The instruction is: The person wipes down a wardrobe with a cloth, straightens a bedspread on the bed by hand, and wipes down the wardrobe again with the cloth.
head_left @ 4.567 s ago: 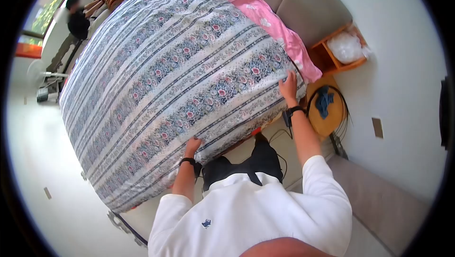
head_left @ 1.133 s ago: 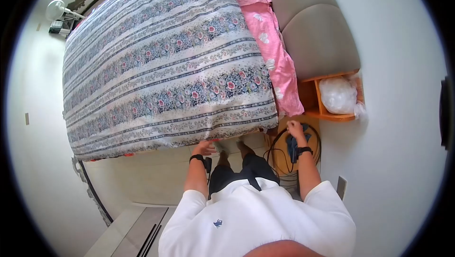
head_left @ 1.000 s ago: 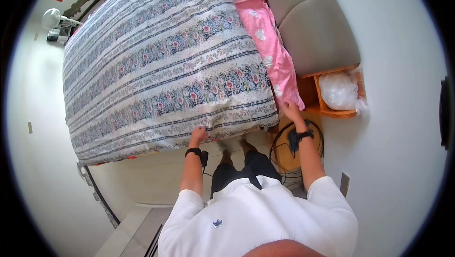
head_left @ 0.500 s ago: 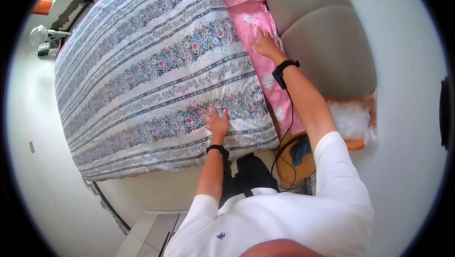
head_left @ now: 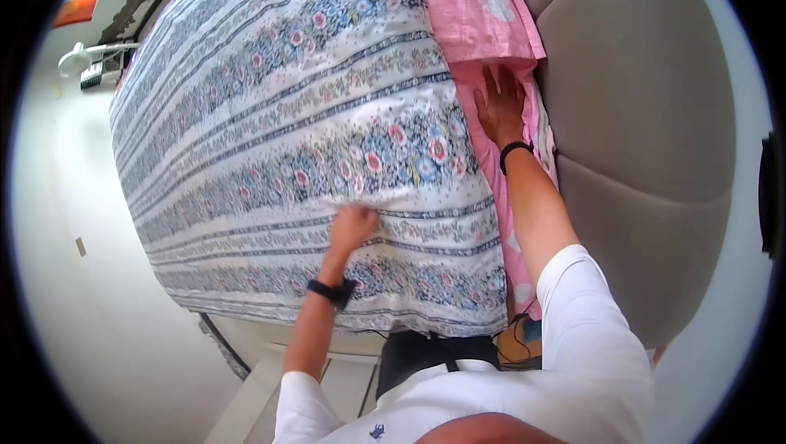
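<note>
A floral striped quilt (head_left: 270, 124) is spread over the bed. My left hand (head_left: 354, 227) is closed on its surface, somewhat blurred, with small creases in the cloth around the fingers. Along the right side runs a strip of pink bedding (head_left: 483, 157) with pale shell-like prints. My right hand (head_left: 501, 108) lies on it with fingers stretched and spread. The fingertips are at the lower edge of a pink pillow (head_left: 475, 14), between the quilt and the headboard.
A grey padded headboard (head_left: 639, 92) stands along the right side. At the far left is a white fan-like object (head_left: 75, 61) by the wall. Beside the bed's near right corner, a wooden surface (head_left: 512, 350) carries dark cables.
The view has shifted along the bed. My left hand has gone from spread flat to closed on the quilt. My right hand now rests lower, just below the pillow's edge.
</note>
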A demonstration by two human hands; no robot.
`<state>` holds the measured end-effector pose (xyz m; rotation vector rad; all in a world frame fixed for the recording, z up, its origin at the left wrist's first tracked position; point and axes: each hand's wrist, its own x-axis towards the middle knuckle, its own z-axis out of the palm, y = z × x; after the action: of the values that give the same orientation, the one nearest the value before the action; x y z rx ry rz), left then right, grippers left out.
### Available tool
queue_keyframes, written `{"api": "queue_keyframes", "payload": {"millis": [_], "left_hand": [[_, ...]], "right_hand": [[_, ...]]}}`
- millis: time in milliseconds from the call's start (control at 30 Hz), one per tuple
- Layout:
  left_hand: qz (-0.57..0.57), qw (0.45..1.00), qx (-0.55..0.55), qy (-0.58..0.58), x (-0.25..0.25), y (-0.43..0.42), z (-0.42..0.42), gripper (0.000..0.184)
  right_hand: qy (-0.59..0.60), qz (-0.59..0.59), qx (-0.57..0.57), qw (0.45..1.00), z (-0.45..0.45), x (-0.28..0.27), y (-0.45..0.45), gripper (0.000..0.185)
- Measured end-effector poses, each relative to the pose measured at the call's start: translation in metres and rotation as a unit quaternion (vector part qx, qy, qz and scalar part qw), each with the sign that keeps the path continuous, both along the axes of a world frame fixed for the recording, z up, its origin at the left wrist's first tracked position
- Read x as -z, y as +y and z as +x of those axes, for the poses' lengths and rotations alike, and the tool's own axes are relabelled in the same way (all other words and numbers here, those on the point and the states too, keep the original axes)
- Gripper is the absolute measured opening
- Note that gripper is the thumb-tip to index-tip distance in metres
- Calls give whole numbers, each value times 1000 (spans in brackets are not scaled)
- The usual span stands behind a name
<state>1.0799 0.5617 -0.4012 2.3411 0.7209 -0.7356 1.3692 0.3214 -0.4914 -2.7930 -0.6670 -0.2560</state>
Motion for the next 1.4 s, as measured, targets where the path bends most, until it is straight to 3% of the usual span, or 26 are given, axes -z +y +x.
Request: {"api": "queue_keyframes", "payload": {"millis": [33, 67, 133, 167, 200, 300, 333, 400, 433, 500, 533, 600, 633, 667, 767, 800, 867, 900, 967, 1033, 1267, 1333, 1367, 1400], "left_hand": [[46, 999, -14, 6, -10, 24, 53, 34], [28, 997, -37, -68, -14, 52, 105, 35], [113, 970, -22, -212, -50, 73, 236, 36], [111, 932, 0, -346, -51, 84, 292, 35], [111, 938, -20, -328, -77, 80, 350, 37], [134, 886, -2, -443, -73, 94, 490, 59], [133, 882, 4, -451, -63, 98, 529, 59], [217, 806, -1, -551, -33, 117, 577, 78], [217, 802, -13, -556, -23, 121, 589, 78], [199, 884, -49, -420, 8, 113, 599, 92], [196, 887, -51, -414, 23, 112, 601, 92], [93, 942, -56, -317, 44, 122, 601, 98], [77, 930, -55, -354, 71, 136, 613, 84], [74, 930, -57, -354, 69, 141, 617, 84], [8, 931, -47, -361, 73, 148, 619, 53], [10, 931, -48, -363, 70, 145, 619, 53], [-150, 896, -84, -410, 54, 133, 610, 51], [-335, 855, -197, -344, 44, 126, 604, 54], [-93, 882, -155, -435, 51, 127, 620, 59], [27, 902, -125, -413, 47, 115, 632, 56], [193, 921, -37, -336, 70, 101, 658, 49], [305, 879, 130, -343, 141, 134, 680, 47], [497, 757, 279, -319, 109, 126, 658, 51], [246, 912, 138, -299, 53, 113, 652, 54]], "right_hand": [[37, 16, 0, 999, 0, 4, 1, 53], [69, 28, -1, 997, 4, 6, -2, 51], [52, 58, -24, 997, 15, 16, -6, 51], [64, 81, -30, 994, 15, 13, -5, 50], [76, 105, -38, 991, 14, 11, -4, 50], [159, 63, -12, 985, 12, 16, -5, 48], [189, 68, 0, 980, 15, 14, -5, 47], [213, 68, -6, 975, 20, 8, 1, 46], [211, 71, -13, 975, 25, 7, 0, 46], [224, 67, -5, 972, 18, 9, -7, 46], [243, 71, -2, 968, 16, 11, -7, 47], [264, 73, -17, 962, 17, 15, -8, 47], [235, 66, -24, 970, 16, 16, -10, 47], [208, 58, -31, 976, 12, 17, -14, 47], [217, 62, -26, 974, 7, 20, -15, 48], [211, 70, -24, 975, 10, 21, -13, 48], [239, 59, -10, 969, 8, 20, -11, 48], [268, 44, -8, 962, 9, 20, -12, 48], [239, 57, -35, 969, 14, 20, -12, 49], [213, 51, -31, 975, 13, 18, -10, 49], [209, 67, -21, 975, 11, 24, -12, 48], [215, 93, -20, 972, 11, 20, -10, 47], [215, 94, -20, 972, 10, 20, -10, 47], [233, 94, -21, 968, 11, 21, -10, 48]]}}
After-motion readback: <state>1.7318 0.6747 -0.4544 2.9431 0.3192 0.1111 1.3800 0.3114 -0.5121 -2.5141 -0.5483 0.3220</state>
